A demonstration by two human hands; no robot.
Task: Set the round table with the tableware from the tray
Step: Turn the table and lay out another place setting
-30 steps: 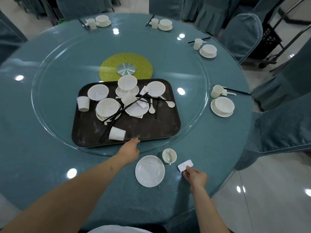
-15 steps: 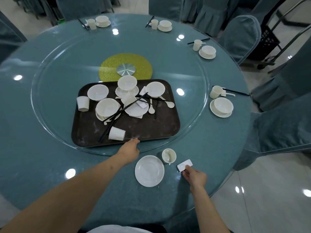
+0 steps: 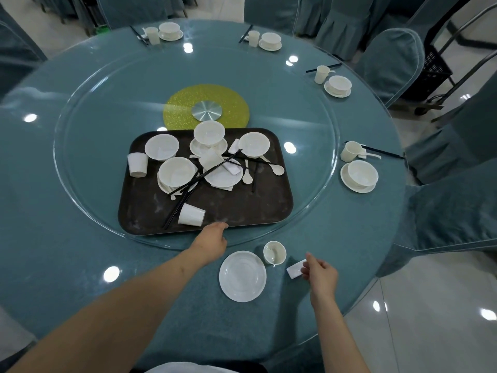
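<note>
So my right hand (image 3: 320, 273) pinches the little white chopstick rest (image 3: 295, 269), lifted a bit off where it sat a second ago, beside the cup (image 3: 274, 253) and plate (image 3: 242, 276). Left hand (image 3: 212, 239) rests loosely open, fingertips on the tray (image 3: 242, 208) edge, same as before. Four places look set; this one needs bowl, spoon, chopsticks, and plenty's left on the tray.

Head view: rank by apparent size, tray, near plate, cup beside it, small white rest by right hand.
1. Tray, largest by far.
2. Plate.
3. Cup.
4. Small white rest, partly behind the right hand, so its full extent is unsure; it looks close to the cup.
</note>
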